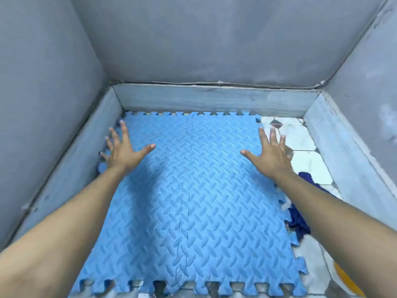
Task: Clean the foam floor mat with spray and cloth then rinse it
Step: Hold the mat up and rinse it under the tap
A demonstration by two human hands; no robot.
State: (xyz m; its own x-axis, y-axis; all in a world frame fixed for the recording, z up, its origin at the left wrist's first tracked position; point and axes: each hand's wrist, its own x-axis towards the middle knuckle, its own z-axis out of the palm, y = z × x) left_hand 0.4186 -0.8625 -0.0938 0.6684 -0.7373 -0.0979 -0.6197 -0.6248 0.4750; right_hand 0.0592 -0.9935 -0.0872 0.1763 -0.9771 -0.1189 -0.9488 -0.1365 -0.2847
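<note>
Head view: blue foam mat lies flat on the tiled floor, far edge against the grey kerb. Left hand fingers splayed at the mat's far-left edge; right hand splayed at its far-right edge. Contact probably, not certain. Dark blue cloth just right of the mat, nearer the right hand.

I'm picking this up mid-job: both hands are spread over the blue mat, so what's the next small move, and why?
Probably reach the right hand back to pick up the dark blue cloth beside the mat. Both it and the left hand are open and hold nothing, the mat lies flat, and no spray bottle shows.
</note>
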